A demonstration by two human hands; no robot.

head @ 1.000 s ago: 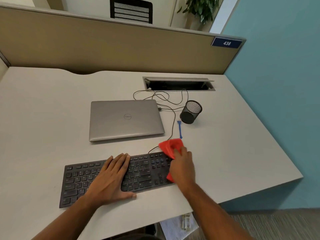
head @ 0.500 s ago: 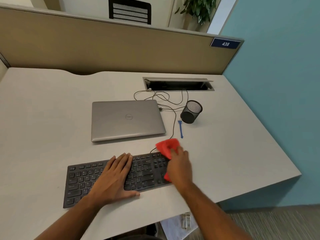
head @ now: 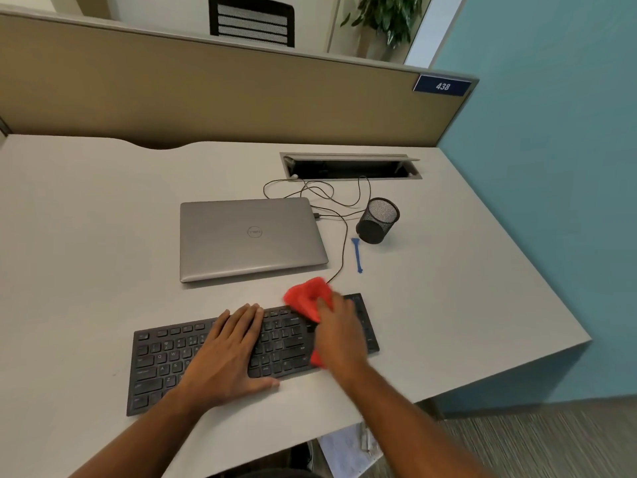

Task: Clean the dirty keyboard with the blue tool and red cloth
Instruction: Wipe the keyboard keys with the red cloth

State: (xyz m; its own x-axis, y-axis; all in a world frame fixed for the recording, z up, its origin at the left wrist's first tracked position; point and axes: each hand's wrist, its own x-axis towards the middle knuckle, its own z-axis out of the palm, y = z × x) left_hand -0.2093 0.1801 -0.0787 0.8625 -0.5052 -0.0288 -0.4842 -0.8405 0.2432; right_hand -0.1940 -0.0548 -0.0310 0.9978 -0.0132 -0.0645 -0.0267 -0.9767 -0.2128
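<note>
A black keyboard (head: 162,357) lies near the front edge of the grey desk (head: 86,236). My left hand (head: 231,350) rests flat on its middle keys, fingers straight. My right hand (head: 339,336) presses a red cloth (head: 305,298) onto the keyboard's right part; the cloth sticks out beyond my fingertips and below my palm. How the right fingers lie on the cloth is blurred. A thin blue tool (head: 357,254) lies on the desk behind the keyboard, apart from both hands.
A shut silver laptop (head: 250,238) sits behind the keyboard. A black mesh cup (head: 377,220) stands to its right, with thin cables (head: 331,194) running to an open cable hatch (head: 350,166). The desk's right edge drops off beside a blue wall.
My right hand has slid the red cloth leftward along the keyboard, uncovering the keys at its right end. My left hand has stayed flat on the keys.
</note>
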